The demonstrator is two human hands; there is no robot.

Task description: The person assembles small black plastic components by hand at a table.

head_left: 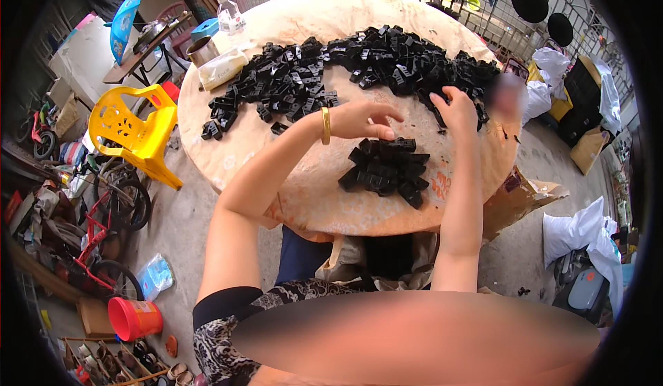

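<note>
A small heap of black plastic pieces [387,168] lies on the round table near its front edge. My left hand [362,120], with a gold bangle at the wrist, hovers at the heap's far side. Its fingers are stretched and apart, the thumb close to the topmost piece, and nothing shows in its grasp. Farther right, my right hand [458,111] is at the near edge of a large spread of similar black pieces [394,58]. Its thumb and forefinger are bent but parted among the pieces; the other fingers are partly hidden.
A pale cloth covers the round table [311,192]. At its far left stand a clear bottle [229,14], a metal cup [202,52] and a cream packet [222,68]. A yellow chair [135,127], bicycle [103,234] and red bucket [135,318] are left; white sacks [577,230] lie right.
</note>
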